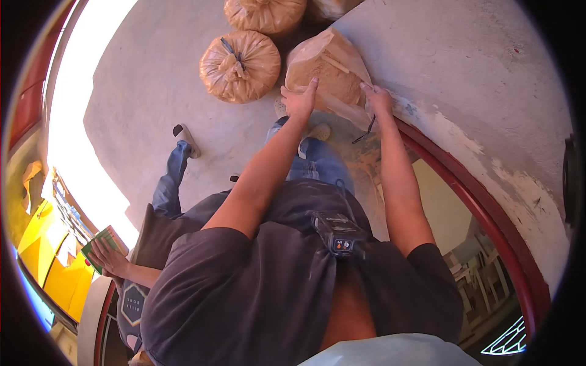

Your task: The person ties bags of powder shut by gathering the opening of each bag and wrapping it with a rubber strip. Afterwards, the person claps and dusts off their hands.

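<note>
An open plastic bag [329, 70] full of light brown powder leans in front of me against the wall. My left hand [299, 100] is on the near left side of its mouth, thumb raised and fingers partly hidden against the plastic. On the right, my right hand [377, 100] pinches the bag's rim. A thin dark tie [365, 131] hangs just below that hand; whether the fingers hold it too, I cannot tell. Beside the open bag stands a tied bag [240, 66], its gathered neck bound with a dark strip.
Another tied bag [265, 13] stands farther back. A person in jeans at my left holds a green notebook [105, 247]. A red frame [470, 189] edges an opening at my right, below the plastered wall [464, 67]. A small device [339, 233] hangs on my chest.
</note>
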Demonstrator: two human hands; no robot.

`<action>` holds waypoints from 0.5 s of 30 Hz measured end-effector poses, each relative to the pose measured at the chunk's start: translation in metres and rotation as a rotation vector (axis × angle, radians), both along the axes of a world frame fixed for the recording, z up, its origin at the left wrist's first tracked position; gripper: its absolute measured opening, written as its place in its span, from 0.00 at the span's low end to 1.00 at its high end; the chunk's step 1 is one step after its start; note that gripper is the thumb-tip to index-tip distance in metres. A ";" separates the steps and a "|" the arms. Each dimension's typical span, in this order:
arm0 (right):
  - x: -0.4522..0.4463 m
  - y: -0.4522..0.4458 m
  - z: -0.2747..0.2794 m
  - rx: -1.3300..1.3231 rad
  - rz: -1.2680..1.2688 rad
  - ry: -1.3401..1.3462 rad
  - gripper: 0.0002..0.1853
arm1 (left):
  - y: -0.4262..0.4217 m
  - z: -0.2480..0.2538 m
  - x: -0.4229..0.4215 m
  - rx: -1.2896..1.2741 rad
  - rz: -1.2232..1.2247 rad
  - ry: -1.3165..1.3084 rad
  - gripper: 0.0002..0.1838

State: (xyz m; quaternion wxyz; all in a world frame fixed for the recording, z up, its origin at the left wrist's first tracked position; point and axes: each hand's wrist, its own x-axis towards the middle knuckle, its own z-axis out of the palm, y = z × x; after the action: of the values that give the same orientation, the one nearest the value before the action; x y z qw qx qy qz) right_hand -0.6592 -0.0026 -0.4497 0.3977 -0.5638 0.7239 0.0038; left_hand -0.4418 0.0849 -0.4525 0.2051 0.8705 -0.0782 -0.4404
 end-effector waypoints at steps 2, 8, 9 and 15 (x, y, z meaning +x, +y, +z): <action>0.014 0.009 0.005 0.023 0.015 -0.050 0.28 | -0.017 -0.004 -0.017 0.069 0.112 -0.004 0.66; 0.002 0.021 -0.025 0.098 0.157 -0.089 0.27 | 0.010 -0.057 0.029 0.247 -0.249 0.111 0.33; -0.004 0.022 -0.024 0.072 0.108 -0.081 0.27 | 0.024 -0.061 0.034 0.283 -0.260 0.049 0.27; -0.058 0.026 -0.058 0.084 -0.258 -0.447 0.22 | 0.103 -0.058 0.053 0.355 -0.484 -0.027 0.21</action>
State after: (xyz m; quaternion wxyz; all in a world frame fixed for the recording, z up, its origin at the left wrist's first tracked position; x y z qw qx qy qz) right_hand -0.7175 0.0234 -0.5072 0.5682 -0.4364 0.6832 -0.1415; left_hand -0.3891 0.1881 -0.5108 -0.0622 0.8547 -0.2080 -0.4715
